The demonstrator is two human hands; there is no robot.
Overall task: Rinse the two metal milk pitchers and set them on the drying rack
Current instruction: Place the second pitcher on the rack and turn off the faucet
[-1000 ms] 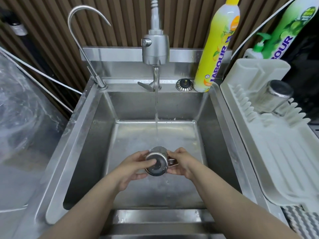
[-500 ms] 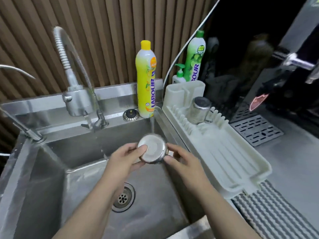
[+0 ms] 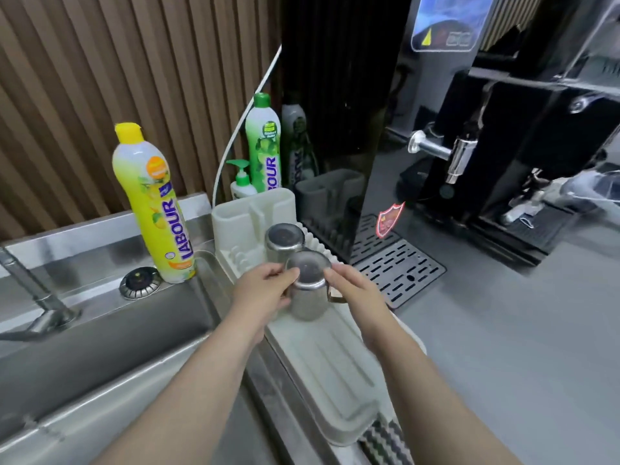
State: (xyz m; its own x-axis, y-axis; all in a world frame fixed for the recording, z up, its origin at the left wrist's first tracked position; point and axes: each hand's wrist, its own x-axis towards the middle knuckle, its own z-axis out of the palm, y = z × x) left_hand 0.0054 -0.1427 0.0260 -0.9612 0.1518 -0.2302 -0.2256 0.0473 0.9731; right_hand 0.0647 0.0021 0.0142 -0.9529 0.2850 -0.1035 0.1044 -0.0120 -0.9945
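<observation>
My left hand wraps the near side of the second pitcher, thumb and fingers curled against its wall, while my right hand pinches its upturned rim-edge with the fingertips, the palm hanging just beside the handle that sticks out toward the right of the frame. The pitcher is upside down, base up, in the middle of the picture, over the ribbed floor of the drying rack; I cannot tell whether its mouth already rests on the plastic or hangs just above it, because my left hand covers the lower edge. Touching it or nearly so, just above in the frame, the first pitcher stands inverted on the rack in front of the cutlery cup. So I judge the rinsing done for both, one pitcher placed, and only the letting go of this one left. Further out, the yellow soap bottle stands on the sink ledge at centre left, the green bottle behind the rack, the black coffee machine at upper right. The sink is cut off at the lower left, its drain out of sight, and the tap is reduced to a blurred stub at the left edge.
</observation>
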